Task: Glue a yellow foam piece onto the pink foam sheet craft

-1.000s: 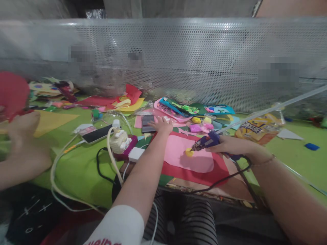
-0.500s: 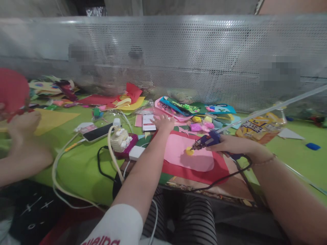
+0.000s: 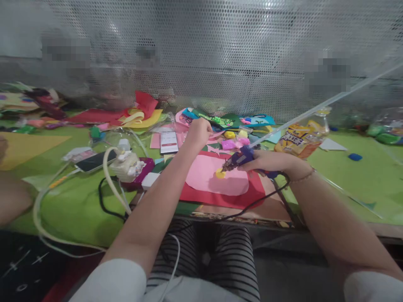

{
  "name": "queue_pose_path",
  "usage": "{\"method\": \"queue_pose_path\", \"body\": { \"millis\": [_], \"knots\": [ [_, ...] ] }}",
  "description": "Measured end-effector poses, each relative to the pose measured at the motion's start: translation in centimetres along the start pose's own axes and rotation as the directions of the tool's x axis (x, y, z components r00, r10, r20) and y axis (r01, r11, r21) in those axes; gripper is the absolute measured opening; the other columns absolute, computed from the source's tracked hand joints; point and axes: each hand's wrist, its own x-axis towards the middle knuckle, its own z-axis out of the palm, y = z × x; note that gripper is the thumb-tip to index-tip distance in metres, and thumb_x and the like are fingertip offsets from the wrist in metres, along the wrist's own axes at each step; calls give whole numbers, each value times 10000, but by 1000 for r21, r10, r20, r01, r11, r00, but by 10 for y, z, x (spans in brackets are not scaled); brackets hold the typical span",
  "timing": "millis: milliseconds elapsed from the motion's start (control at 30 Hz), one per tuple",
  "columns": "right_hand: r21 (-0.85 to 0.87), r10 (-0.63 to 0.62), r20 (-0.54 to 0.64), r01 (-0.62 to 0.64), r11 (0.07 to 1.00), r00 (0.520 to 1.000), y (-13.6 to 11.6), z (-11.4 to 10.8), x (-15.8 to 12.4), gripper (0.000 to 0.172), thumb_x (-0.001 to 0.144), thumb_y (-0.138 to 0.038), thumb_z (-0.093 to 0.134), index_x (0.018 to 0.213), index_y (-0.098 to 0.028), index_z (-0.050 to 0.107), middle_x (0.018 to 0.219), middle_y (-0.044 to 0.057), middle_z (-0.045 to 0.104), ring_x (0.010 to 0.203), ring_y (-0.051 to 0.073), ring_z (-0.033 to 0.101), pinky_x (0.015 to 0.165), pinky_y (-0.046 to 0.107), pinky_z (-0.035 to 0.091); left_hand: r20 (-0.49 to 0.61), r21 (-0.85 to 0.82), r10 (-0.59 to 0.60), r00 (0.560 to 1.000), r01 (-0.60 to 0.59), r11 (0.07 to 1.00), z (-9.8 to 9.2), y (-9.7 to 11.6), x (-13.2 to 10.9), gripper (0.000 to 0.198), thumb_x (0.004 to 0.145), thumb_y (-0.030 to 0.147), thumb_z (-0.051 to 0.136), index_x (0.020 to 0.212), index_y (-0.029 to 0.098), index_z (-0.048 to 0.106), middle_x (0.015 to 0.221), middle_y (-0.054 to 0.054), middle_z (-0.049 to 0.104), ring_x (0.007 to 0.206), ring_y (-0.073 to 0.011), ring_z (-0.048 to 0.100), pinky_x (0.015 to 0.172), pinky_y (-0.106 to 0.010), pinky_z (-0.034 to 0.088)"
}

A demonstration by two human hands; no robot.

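Our right hand (image 3: 270, 161) grips a glue gun (image 3: 238, 158); our left hand (image 3: 198, 132) is curled shut beyond it.
We clamp the right fingers around the purple gun, its tip touching a yellow piece (image 3: 220, 173) on the pink sheet (image 3: 214, 184), which lies on a red sheet (image 3: 220, 198). The left fingers are folded in, just beside a lit phone (image 3: 169, 142); we cannot tell whether they pinch anything.
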Motion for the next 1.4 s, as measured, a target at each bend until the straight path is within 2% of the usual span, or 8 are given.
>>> {"method": "queue_pose_path", "body": {
  "millis": [67,200,433,533,733,967,1200,1400],
  "knots": [
    [-5,-2,-7,2,1000,1000,1,0,0,419,723,-407,559,1059,-168,633,767,23,635,553,99,479,508,216,395,-90,-5,65,994,-65,998,10,-2,-4,132,678,194,572,724,112,664,694,-61,622,695,-146,555,679,-269,403],
    [-19,56,-18,-56,998,998,2,0,0,441,721,-420,561,1049,-135,640,550,-2,550,483,97,428,469,223,370,-28,46,108,994,-107,993,27,-12,-7,154,690,231,580,646,106,659,561,-31,561,566,-118,498,579,-260,371],
    [10,94,-58,-93,996,994,4,1,1,397,684,-445,604,973,-180,669,438,-36,455,420,93,371,425,227,332,-73,181,279,958,-262,948,50,-26,-2,343,698,52,433,946,134,654,942,-109,629,884,-181,557,777,-293,415],
    [5,116,-74,-116,993,991,6,1,1,407,675,-465,612,962,-180,663,447,-41,452,420,86,359,421,223,324,-32,119,383,923,-377,919,55,-22,-5,326,717,122,480,1011,152,619,1091,-114,577,996,-191,526,844,-293,404],
    [-12,119,-113,-121,993,987,7,1,2,368,656,-481,629,855,-174,665,495,-25,483,464,96,388,459,233,350,247,-17,103,963,-102,995,50,-4,-16,222,743,324,476,836,152,581,712,-56,578,610,-146,517,580,-267,387],
    [-55,147,-106,-153,987,983,8,1,2,348,655,-507,619,790,-188,649,466,-22,456,472,110,393,456,244,339,609,-47,-66,791,119,992,41,-11,-13,147,647,305,505,634,161,533,560,-28,487,491,-115,409,505,-282,313],
    [-74,129,-72,-134,988,989,10,0,2,411,668,-522,596,919,-198,632,526,-36,466,476,88,375,444,228,321,780,-144,67,622,75,987,32,-13,-12,204,618,319,544,669,136,615,702,-66,572,580,-113,465,592,-284,393],
    [-33,160,-68,-162,986,985,13,-1,4,415,641,-531,614,884,-194,633,521,-29,474,482,95,383,447,232,315,804,-109,57,592,53,993,27,-16,-12,296,603,364,605,792,144,658,787,-73,612,629,-110,492,661,-289,425]
  ]
}}
